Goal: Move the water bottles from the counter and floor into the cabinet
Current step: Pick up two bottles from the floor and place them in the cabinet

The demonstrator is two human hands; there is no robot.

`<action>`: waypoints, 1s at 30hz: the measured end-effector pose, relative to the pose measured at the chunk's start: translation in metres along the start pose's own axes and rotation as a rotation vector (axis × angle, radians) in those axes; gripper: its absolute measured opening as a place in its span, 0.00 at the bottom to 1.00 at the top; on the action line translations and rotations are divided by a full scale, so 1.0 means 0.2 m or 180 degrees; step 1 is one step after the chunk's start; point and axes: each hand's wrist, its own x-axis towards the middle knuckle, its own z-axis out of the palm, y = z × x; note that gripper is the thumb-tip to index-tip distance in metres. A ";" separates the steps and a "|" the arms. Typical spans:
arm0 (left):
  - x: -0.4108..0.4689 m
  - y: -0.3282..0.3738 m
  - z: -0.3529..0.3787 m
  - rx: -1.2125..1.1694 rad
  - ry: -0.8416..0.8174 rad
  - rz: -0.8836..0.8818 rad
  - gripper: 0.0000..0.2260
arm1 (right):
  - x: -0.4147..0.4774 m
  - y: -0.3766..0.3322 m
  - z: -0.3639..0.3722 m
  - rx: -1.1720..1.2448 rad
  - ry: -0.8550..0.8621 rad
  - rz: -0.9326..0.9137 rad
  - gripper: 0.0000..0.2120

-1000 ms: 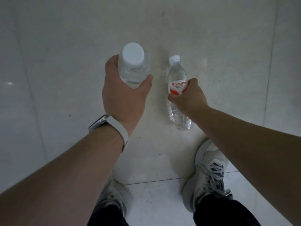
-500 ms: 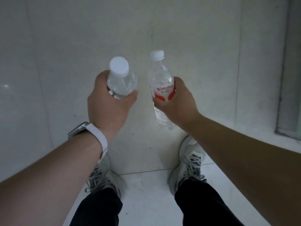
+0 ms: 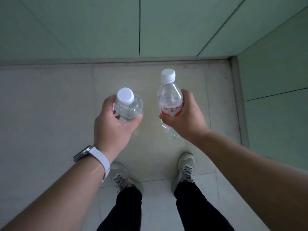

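Clear white-capped plastic water bottle [image 3: 128, 108] gripped in left hand [image 3: 115, 125]; red-labelled clear plastic bottle [image 3: 170, 99] gripped in right hand [image 3: 186, 119]. Lifted higher off pale tiled floor [image 3: 50, 100] than a second ago, now facing closed green panels [image 3: 100, 27], probably the cabinet. Next: freeing a hand to open it.

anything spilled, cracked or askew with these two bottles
Nothing stands out. The left hand holds one capped bottle and the right hand holds the labelled bottle, also capped. Neither looks dented or leaking, and the floor tiles show no puddle.
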 end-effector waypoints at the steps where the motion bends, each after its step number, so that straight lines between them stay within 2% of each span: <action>1: -0.02 0.08 -0.10 0.0006 0.0039 0.0008 0.26 | -0.05 -0.11 -0.04 0.0011 -0.0016 -0.0054 0.32; 8: -0.18 0.62 -0.75 -0.0029 0.0393 0.0044 0.25 | -0.42 -0.86 -0.34 0.0062 -0.0043 -0.0397 0.33; 14: -0.33 0.95 -1.19 -0.0186 0.0547 0.0159 0.25 | -0.68 -1.35 -0.53 0.0118 0.0127 -0.0562 0.31; 24: -0.44 1.20 -1.65 -0.0399 0.0708 0.0377 0.25 | -0.85 -1.90 -0.67 0.0414 0.0236 -0.0906 0.32; 30: -0.37 1.27 -1.75 -0.0431 0.0932 0.0214 0.24 | -0.72 -2.09 -0.69 0.0484 0.0005 -0.1173 0.33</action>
